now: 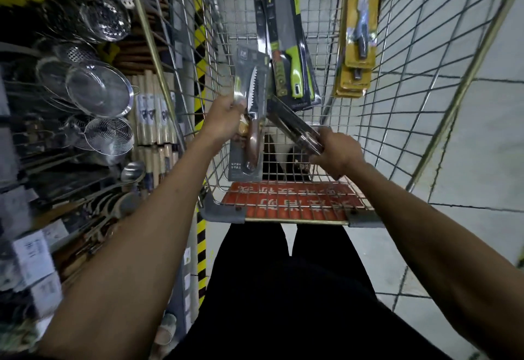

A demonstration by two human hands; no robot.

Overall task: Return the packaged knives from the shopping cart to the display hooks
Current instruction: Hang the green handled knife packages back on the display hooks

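Both my hands reach into the wire shopping cart (377, 121). My left hand (224, 121) grips a grey-carded serrated knife with a brown handle (251, 110), held upright near the cart's left wall. My right hand (336, 151) grips the lower end of another packaged knife (292, 122), which slants up to the left. Further in, a black pack holding a cleaver with a green handle (286, 39) leans in the cart. A stack of yellow-carded knives (358, 33) leans against the cart's right wall.
Shelves on the left hold metal strainers (99, 90), skimmers, ladles and wooden rolling pins (153, 115). A yellow-black striped post (200, 81) runs beside the cart. The cart's red child-seat flap (292, 200) is in front of me. Grey tiled floor lies to the right.
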